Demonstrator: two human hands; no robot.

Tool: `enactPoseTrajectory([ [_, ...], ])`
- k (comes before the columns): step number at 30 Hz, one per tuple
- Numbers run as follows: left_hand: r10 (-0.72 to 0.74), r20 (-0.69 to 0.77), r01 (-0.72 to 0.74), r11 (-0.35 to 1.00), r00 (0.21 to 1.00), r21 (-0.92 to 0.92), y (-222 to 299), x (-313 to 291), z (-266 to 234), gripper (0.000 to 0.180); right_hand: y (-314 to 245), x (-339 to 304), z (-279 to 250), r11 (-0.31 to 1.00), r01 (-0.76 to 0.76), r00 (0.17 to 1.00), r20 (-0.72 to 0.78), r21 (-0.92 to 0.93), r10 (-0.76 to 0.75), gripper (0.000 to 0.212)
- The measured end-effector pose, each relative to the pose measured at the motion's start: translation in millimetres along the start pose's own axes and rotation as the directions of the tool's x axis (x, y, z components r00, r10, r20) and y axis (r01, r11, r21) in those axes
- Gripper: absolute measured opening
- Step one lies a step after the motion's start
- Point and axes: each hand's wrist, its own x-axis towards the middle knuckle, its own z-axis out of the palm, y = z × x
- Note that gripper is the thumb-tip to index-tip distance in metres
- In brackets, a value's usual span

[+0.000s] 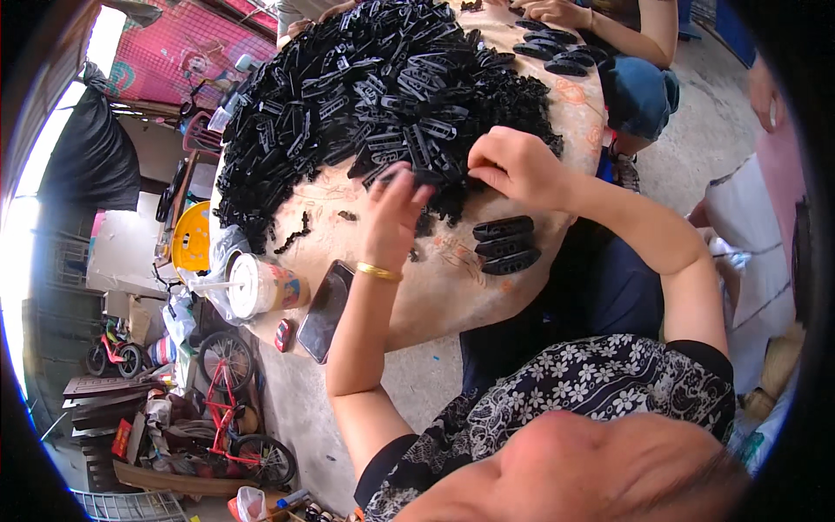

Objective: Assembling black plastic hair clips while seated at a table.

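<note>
A large heap of black slotted plastic pieces (pixel 348 96) covers much of the round table. My left hand (pixel 394 213), wearing a gold bangle, is at the heap's near edge. A dark elongated plastic piece (pixel 424 177) lies at its fingertips and seems gripped there. To the right, my right hand (pixel 522 170) is bent with thumb and fingers pinched together. Whatever those fingers hold is too small to make out. Beside that hand is a mound of small black parts (pixel 520 109). Below it, a few black oval pieces (pixel 504 245) lie in a neat row.
A lidded drink cup with a straw (pixel 252 287), a phone (pixel 326 311) and a small red object (pixel 283 335) stand near the table's left edge. Across the table, another person's hand (pixel 557 12) is near more oval pieces (pixel 552 43). A red bicycle (pixel 228 400) stands on the left.
</note>
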Motion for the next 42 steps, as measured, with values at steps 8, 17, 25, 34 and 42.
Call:
enactPoseTrajectory([
  [8,-0.025,0.124,-0.005,0.972,0.992,0.234,-16,-18,24,0.034,-16,3,0,0.949,-0.089,0.985,-0.114,0.303,0.129,0.013],
  [17,-0.114,0.212,0.05,0.957,0.971,0.287,-19,-21,26,0.032,-17,0,1,0.98,0.195,0.963,-0.198,0.047,-0.182,0.012],
  [25,-0.084,0.178,0.024,0.95,0.98,0.312,-20,-20,25,0.029,-18,0,1,0.986,0.147,0.98,-0.145,0.073,-0.135,0.013],
  [34,-0.001,0.173,-0.039,0.973,0.985,0.226,-19,-27,42,0.023,-29,-3,-5,0.978,0.021,0.977,-0.21,0.209,0.024,0.014],
  [42,-0.286,0.184,0.219,0.924,0.94,0.314,-14,-22,28,0.03,-23,-2,-15,0.926,0.377,0.926,0.016,-0.007,-0.377,0.023],
])
